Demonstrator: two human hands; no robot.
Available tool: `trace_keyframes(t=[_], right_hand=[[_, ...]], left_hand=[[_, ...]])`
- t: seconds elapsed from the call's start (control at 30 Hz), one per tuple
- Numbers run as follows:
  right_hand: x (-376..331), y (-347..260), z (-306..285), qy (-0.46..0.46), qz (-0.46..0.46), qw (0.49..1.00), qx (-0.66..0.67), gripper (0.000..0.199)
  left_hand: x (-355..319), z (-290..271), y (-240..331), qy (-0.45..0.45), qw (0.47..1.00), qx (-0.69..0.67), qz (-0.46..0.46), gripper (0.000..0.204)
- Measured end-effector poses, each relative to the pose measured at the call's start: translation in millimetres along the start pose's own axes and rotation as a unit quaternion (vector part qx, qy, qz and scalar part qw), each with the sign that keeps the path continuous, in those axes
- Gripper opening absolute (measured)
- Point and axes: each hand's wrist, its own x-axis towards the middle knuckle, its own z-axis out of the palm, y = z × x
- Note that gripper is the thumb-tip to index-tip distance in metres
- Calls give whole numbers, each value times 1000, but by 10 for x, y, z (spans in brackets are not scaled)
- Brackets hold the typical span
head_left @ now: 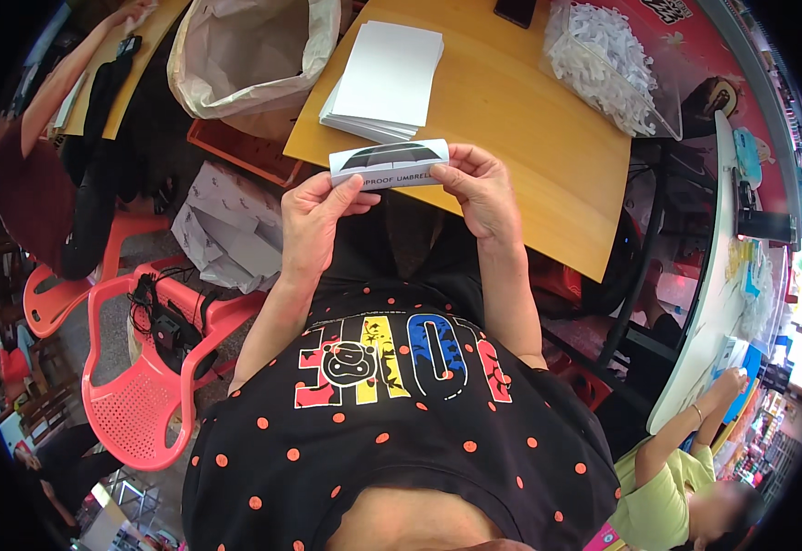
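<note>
Between my two hands, just past the near edge of the table, is a long, narrow white paper box or folded sleeve [384, 174] printed with a dark umbrella. Whether it is flat or opened out, I cannot tell. My left hand [314, 216] pinches its left end, thumb on the front and fingers behind. On its right end my right hand [486, 197] has the same kind of grip, thumb in front. Beyond it, a stack of white sheets or flat cards [390, 73] lies on the wooden table [520, 165], its lower layers slightly fanned.
A large open pale sack [246, 101] stands left of the table, above a red crate [226, 142]. At the far right sits a clear bin of white paper strips [603, 64]. A dark phone [515, 11] lies at the back. A red plastic chair [139, 413] holds black cords. Other people work on both sides.
</note>
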Motion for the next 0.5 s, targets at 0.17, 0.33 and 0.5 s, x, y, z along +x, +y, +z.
trace_keyframes(t=[0.17,0.33,0.5], right_hand=[[-14,74,-71,-16,6,1000,-21,12],[-17,104,-90,-15,2,1000,-21,12],[-16,130,-75,-11,2,1000,-11,12]], left_hand=[[13,-13,-34,8,1000,-5,2,19],[26,-15,-52,10,1000,-26,-7,20],[33,-39,-66,6,1000,-29,-9,21]])
